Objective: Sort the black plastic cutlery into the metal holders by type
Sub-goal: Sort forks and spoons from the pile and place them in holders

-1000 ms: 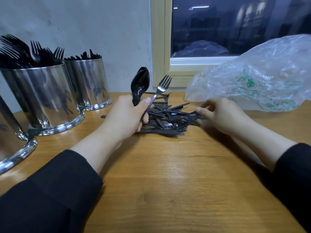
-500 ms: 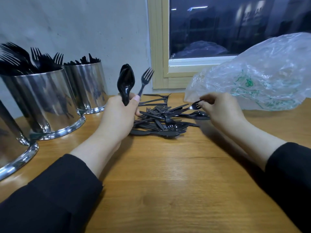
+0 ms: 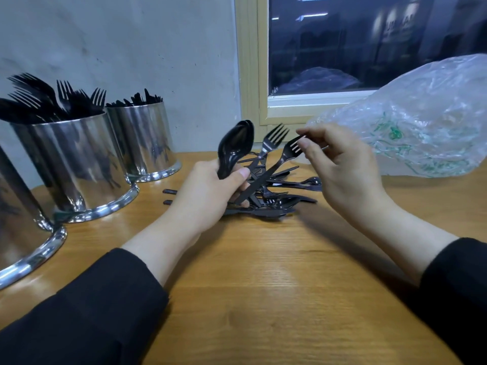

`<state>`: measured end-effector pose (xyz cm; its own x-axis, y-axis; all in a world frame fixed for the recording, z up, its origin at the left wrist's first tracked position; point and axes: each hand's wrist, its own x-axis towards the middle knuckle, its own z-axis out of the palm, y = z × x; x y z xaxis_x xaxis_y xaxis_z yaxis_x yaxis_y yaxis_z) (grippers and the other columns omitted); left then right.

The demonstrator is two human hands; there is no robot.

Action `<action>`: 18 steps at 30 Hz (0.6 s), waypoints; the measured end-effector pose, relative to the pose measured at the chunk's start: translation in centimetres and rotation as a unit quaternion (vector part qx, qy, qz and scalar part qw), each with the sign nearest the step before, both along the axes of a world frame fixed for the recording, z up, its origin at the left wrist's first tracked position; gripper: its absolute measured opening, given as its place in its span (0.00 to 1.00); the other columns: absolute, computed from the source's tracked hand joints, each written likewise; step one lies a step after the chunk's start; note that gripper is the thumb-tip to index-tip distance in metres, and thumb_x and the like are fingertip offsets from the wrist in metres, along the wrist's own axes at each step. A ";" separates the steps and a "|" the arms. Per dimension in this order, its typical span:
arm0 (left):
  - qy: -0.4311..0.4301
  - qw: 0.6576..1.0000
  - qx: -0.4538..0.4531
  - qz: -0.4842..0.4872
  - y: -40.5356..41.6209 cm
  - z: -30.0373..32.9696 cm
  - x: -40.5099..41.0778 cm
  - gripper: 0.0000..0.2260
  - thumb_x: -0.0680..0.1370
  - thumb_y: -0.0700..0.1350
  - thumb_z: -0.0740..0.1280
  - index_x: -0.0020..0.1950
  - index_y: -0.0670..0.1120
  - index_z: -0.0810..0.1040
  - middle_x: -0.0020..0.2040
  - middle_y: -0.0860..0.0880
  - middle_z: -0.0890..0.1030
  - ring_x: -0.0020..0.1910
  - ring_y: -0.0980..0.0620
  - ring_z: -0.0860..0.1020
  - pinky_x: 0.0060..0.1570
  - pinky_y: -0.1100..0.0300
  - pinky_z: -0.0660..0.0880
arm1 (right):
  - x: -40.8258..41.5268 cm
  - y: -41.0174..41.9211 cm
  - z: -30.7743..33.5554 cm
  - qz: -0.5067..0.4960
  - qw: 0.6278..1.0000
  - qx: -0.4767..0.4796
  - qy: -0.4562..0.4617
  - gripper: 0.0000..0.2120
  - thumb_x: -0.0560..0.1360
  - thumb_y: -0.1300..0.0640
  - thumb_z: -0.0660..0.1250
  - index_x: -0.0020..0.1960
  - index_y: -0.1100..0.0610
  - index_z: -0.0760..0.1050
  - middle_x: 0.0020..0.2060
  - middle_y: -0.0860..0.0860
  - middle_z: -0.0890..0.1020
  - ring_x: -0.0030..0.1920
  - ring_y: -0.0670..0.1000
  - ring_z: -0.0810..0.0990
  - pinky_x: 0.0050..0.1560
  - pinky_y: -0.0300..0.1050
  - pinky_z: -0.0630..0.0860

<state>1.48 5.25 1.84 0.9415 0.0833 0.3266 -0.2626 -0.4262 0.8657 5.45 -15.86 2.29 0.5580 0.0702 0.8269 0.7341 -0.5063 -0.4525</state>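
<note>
My left hand (image 3: 208, 191) grips black plastic spoons (image 3: 235, 146) and a fork (image 3: 271, 140), their heads pointing up. My right hand (image 3: 340, 167) pinches the tines of a second fork (image 3: 279, 164), whose handle slants down towards my left hand's fingers. Beneath both hands a pile of black cutlery (image 3: 282, 198) lies on the wooden table (image 3: 263, 285). At the left stand metal holders: one full of forks (image 3: 73, 164), one behind it with dark handle ends showing (image 3: 145, 140), and a third (image 3: 15, 227) cut off by the frame edge.
A crumpled clear plastic bag (image 3: 421, 122) lies at the right rear by the window frame (image 3: 250, 75). Two stray black handles (image 3: 168, 196) poke out left of the pile. A grey wall stands behind the holders.
My right hand lifted a fork out of the pile and carried it left towards my left hand. My left hand came back right above the pile with its spoons and fork.
</note>
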 end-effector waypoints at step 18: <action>0.053 0.993 0.002 -0.109 -1.2 0.0 -0.9 0.08 0.82 0.46 0.68 0.48 0.43 0.81 0.37 0.48 0.86 0.26 0.54 0.73 0.24 0.73 0.65 | 0.9 0.3 -0.3 -0.024 0.996 0.051 0.076 0.04 0.79 0.53 0.68 0.49 0.52 0.79 0.41 0.44 0.83 0.41 0.41 0.79 0.43 0.32 0.72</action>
